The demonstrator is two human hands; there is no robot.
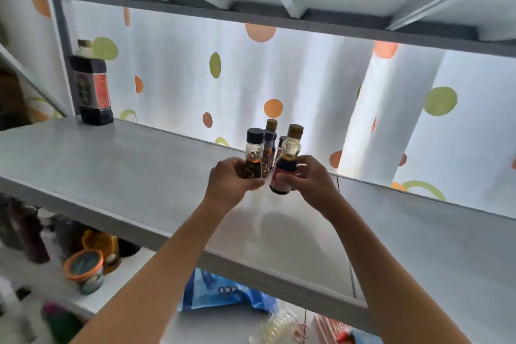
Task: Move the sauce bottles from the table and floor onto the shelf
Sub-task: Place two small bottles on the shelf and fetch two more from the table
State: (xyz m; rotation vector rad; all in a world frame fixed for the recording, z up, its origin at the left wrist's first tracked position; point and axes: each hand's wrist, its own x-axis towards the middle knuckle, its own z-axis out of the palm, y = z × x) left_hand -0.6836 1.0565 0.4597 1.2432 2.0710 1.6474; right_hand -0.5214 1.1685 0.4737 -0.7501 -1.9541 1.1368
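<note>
Both hands are raised over the shelf [117,165], close together but not touching; the left hand [229,181] is wrapped round a black-capped bottle [254,159], the right hand [310,181] round a brown-capped bottle [287,165] that tilts slightly to the left; both bottles sit near the middle of the shelf, towards its back edge, and whether their bases rest on the surface yet I cannot tell. Just behind them stands a small cluster [270,142] of similar bottles, packed tight at the back edge; a large dark bottle [92,84] stands well apart at the back left corner.

The risks, as I judge them: the held bottles are just in front of the cluster, so pushing them further back could knock the rear ones over, or off the back edge against the curtain [307,78], since no lip shows there; the tilted bottle, if let go before it stands upright, could topple onto its neighbour; the two held bottles are nearly touching, so they may clink or jam as the fingers withdraw; the shelf looks smooth, so a nudged bottle would slide easily.
</note>
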